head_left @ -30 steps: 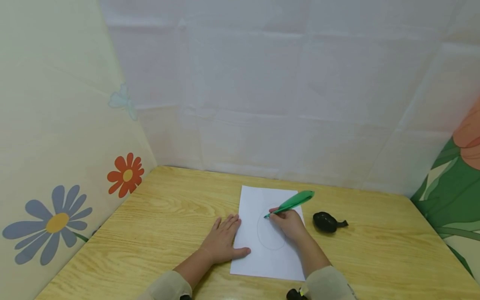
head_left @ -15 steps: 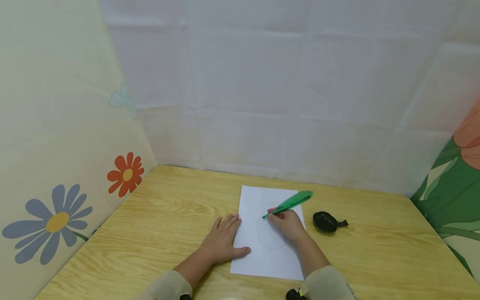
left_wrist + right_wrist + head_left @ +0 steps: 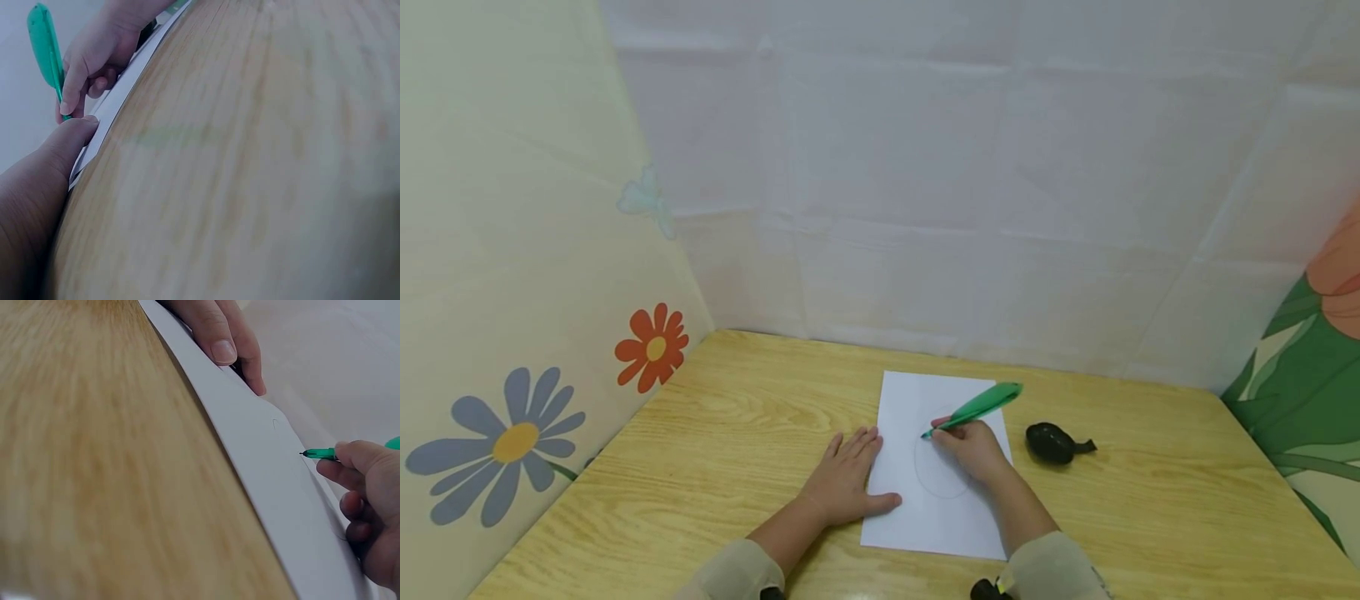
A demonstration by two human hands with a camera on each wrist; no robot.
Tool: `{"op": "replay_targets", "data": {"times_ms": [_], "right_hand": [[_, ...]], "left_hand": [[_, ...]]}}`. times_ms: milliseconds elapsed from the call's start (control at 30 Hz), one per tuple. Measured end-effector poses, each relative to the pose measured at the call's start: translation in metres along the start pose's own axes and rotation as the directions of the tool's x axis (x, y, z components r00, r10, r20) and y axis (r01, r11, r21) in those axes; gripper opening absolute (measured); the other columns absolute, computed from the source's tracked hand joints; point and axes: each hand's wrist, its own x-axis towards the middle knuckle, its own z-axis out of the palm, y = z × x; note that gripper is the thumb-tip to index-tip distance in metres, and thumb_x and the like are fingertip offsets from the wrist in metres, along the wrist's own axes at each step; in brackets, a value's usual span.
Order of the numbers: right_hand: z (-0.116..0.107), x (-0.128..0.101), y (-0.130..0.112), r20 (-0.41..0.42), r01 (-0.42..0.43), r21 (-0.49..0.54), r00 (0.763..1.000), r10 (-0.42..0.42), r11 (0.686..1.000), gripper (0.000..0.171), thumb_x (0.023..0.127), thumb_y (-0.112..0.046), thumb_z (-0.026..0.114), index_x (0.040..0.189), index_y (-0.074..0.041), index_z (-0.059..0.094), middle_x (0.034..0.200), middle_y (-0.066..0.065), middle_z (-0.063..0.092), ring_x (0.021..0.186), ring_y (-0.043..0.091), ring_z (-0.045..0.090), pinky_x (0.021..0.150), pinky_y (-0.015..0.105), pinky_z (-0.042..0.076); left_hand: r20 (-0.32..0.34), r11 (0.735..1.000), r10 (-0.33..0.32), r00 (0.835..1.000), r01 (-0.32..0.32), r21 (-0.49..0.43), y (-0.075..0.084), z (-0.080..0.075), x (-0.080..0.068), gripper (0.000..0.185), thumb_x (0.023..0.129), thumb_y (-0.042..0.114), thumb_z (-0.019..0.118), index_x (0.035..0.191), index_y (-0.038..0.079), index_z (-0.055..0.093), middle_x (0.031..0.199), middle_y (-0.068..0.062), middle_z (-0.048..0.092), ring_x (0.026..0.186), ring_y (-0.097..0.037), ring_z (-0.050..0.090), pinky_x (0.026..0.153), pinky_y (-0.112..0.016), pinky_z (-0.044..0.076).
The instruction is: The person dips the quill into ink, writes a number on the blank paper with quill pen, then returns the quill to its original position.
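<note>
My right hand [image 3: 977,450] pinches a green pen [image 3: 977,407] with a broad leaf-shaped top. Its dark tip [image 3: 302,453] is at the sheet, by the upper left of a thin oval outline [image 3: 942,497]. Part of that outline is hidden behind the hand. The white paper [image 3: 898,533] lies flat on the table. Along its left edge rests my left hand [image 3: 842,487], fingers spread, with the thumb on the sheet. In the left wrist view, the left thumb [image 3: 78,128] appears in front of the pen tip.
To the right of the paper lies a glossy black rounded object [image 3: 1051,444] with a short stem. The wood-grain table [image 3: 760,400] meets a white cloth backdrop [image 3: 887,167]. A flower-printed panel [image 3: 512,275] stands on the left; another printed panel [image 3: 1315,392] is on the right.
The pen and my right hand have shifted slightly left, with the tip moving a little down along the oval's upper left. My left hand and the black object stay in place.
</note>
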Motion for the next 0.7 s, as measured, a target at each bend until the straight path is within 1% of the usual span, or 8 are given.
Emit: {"op": "replay_targets", "data": {"times_ms": [333,700], "right_hand": [[0.0001,-0.0004,-0.0016,0.027,-0.024,0.001,0.999,0.024,1.000,0.016,0.092,-0.018,0.068,0.105,-0.011,0.075,0.108,0.007,0.075,0.116,0.026,0.065,0.105,0.047,0.047],[0.0002,-0.0010,-0.0004,0.047,-0.007,-0.004,0.999,0.007,1.000,0.015,0.091,-0.018,0.069,0.103,-0.011,0.076,0.104,0.005,0.076,0.112,0.024,0.066,0.101,0.045,0.050]], "left_hand": [[0.008,1.000,-0.009,1.000,0.009,-0.001,0.0007,-0.0011,0.0005,0.098,0.083,0.072,0.055,0.150,0.002,0.037,0.160,-0.011,0.032,0.150,-0.029,0.025,0.122,-0.055,0.013],[0.010,1.000,-0.009,1.000,0.009,-0.005,0.0008,-0.0003,-0.0001,0.098,0.082,0.071,0.056,0.149,0.002,0.038,0.159,-0.012,0.033,0.150,-0.029,0.026,0.122,-0.056,0.014]]}}
